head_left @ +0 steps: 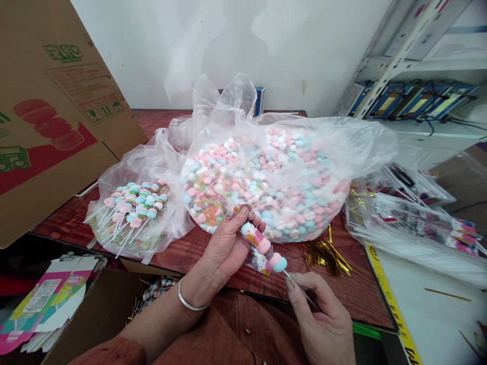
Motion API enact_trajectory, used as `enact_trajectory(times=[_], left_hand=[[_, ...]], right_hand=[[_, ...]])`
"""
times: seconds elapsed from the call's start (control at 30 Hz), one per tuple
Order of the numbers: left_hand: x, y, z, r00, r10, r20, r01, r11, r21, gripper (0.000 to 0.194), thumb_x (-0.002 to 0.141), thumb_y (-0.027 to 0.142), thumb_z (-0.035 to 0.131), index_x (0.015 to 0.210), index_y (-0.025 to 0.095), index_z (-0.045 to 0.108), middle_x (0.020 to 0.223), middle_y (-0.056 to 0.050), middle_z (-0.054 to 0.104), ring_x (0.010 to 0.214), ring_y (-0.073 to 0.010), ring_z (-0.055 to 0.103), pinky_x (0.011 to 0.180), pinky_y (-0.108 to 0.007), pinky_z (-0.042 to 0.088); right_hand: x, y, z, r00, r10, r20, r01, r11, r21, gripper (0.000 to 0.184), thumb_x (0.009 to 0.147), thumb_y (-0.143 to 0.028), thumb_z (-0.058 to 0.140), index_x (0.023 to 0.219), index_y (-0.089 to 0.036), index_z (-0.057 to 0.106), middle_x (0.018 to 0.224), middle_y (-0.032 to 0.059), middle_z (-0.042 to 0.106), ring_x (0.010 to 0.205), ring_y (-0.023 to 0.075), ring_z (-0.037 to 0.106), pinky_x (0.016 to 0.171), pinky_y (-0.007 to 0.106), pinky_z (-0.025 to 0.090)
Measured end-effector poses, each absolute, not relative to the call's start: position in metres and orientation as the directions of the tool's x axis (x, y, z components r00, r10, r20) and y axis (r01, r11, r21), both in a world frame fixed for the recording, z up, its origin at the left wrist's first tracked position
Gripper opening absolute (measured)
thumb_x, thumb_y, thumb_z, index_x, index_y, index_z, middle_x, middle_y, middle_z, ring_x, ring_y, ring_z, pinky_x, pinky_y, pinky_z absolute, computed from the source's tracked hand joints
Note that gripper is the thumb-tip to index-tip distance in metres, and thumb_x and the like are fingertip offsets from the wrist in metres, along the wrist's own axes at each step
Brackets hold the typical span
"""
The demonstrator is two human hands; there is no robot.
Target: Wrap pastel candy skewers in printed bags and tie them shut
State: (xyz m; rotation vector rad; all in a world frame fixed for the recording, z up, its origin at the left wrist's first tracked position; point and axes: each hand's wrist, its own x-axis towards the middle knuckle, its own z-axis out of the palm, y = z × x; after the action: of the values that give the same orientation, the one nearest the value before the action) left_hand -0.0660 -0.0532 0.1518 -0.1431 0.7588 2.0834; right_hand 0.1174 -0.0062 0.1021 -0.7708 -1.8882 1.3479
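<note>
My left hand (232, 238), with a bangle at the wrist, is closed around a small clear printed wrapper (249, 230). Pastel candy shows inside the wrapper and at its near end. A pink and blue candy lollipop (279, 263) pokes out there, its white stick pointing down to the right. My right hand (319, 309) pinches that stick between thumb and fingers. How far the lollipop reaches into the wrapper I cannot tell. Under my left hand another printed wrapper (261, 261) lies partly hidden. Behind sits a large clear bag (323, 132) full of pastel candies (297, 203).
Several finished-looking candy lollipops (139, 200) rest on a plastic bag (163, 243) at left. A large cardboard box (95, 96) stands beside them. Gold ties (329, 256) and bagged wrappers (422, 218) lie right. Below the table edge, an open box (102, 304) holds more lollipops.
</note>
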Motion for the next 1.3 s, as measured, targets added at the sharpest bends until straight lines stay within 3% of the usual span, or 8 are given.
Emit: enact_trajectory(times=[0.13,0.23,0.57,0.77,1.0,1.07,1.17,1.3], left_hand=[[-0.063,-0.051,0.151,-0.568,0.726,-0.387,-0.803,-0.386,0.454,0.007,0.086,0.014,0.069,0.083,0.014,0.063,0.071,0.001,0.058,0.067,-0.0103,0.060,0.070,-0.026,0.057],[-0.061,-0.049,0.148,-0.554,0.759,-0.344,-0.806,-0.385,0.449,0.007,0.087,0.017,0.070,0.087,0.013,0.064,0.071,0.002,0.057,0.066,-0.0095,0.060,0.070,-0.025,0.057],[-0.057,-0.044,0.142,-0.550,0.788,-0.278,-0.786,-0.376,0.490,0.017,0.084,0.025,0.075,0.092,0.014,0.065,0.071,0.003,0.057,0.064,-0.0080,0.058,0.071,-0.024,0.055],[-0.051,-0.039,0.143,-0.556,0.768,-0.316,-0.783,-0.358,0.508,0.022,0.080,0.025,0.078,0.091,0.013,0.064,0.071,0.003,0.058,0.063,-0.0086,0.058,0.070,-0.025,0.055],[-0.039,-0.036,0.138,-0.507,0.783,-0.361,-0.813,-0.294,0.503,0.026,0.079,0.024,0.080,0.096,0.012,0.064,0.067,0.004,0.056,0.061,-0.0087,0.056,0.068,-0.026,0.054],[-0.034,-0.036,0.136,-0.493,0.797,-0.348,-0.812,-0.277,0.513,0.025,0.081,0.026,0.077,0.097,0.012,0.064,0.067,0.004,0.055,0.061,-0.0081,0.056,0.072,-0.028,0.055],[-0.026,-0.036,0.132,-0.496,0.811,-0.310,-0.791,-0.273,0.548,0.025,0.082,0.030,0.077,0.095,0.013,0.063,0.065,0.005,0.054,0.060,-0.0075,0.055,0.078,-0.029,0.055],[-0.021,-0.037,0.129,-0.459,0.836,-0.302,-0.768,-0.201,0.608,0.026,0.081,0.035,0.077,0.086,0.014,0.063,0.065,0.004,0.056,0.058,-0.0080,0.055,0.075,-0.028,0.054]], right_hand=[[0.118,-0.003,0.102,-0.570,0.743,0.349,0.088,0.478,-0.874,0.005,0.089,-0.024,0.067,0.084,-0.022,0.068,0.074,-0.0016,0.065,0.066,0.0129,0.060,0.065,0.020,0.046],[0.118,-0.004,0.107,-0.589,0.770,0.247,0.196,0.432,-0.881,0.014,0.091,-0.031,0.064,0.082,-0.022,0.067,0.068,-0.0023,0.064,0.058,0.0122,0.056,0.057,0.021,0.043],[0.106,-0.005,0.106,-0.755,0.607,-0.249,0.155,-0.204,-0.967,0.044,0.095,-0.057,0.050,0.077,-0.019,0.063,0.054,-0.0062,0.036,0.048,0.0104,0.033,0.047,0.023,0.027],[0.105,-0.004,0.106,-0.690,0.716,0.110,0.152,0.292,-0.944,0.025,0.096,-0.034,0.057,0.076,-0.020,0.063,0.068,-0.0006,0.057,0.061,0.0133,0.051,0.058,0.024,0.038],[0.099,0.001,0.098,-0.615,0.611,0.498,0.214,0.737,-0.641,0.013,0.092,-0.020,0.059,0.083,-0.021,0.069,0.065,0.0032,0.063,0.060,0.0167,0.052,0.062,0.029,0.036],[0.096,0.002,0.099,-0.643,0.668,0.375,0.212,0.625,-0.751,0.019,0.095,-0.026,0.057,0.080,-0.020,0.067,0.065,0.0031,0.063,0.059,0.0161,0.051,0.060,0.029,0.035],[0.090,0.002,0.101,-0.702,0.711,-0.030,0.147,0.105,-0.984,0.036,0.098,-0.044,0.051,0.073,-0.020,0.059,0.061,-0.0012,0.052,0.054,0.0124,0.043,0.052,0.025,0.032],[0.085,0.002,0.102,-0.755,0.581,-0.305,0.056,-0.406,-0.912,0.045,0.089,-0.062,0.056,0.076,-0.019,0.057,0.057,-0.0068,0.036,0.048,0.0086,0.027,0.043,0.023,0.021]])
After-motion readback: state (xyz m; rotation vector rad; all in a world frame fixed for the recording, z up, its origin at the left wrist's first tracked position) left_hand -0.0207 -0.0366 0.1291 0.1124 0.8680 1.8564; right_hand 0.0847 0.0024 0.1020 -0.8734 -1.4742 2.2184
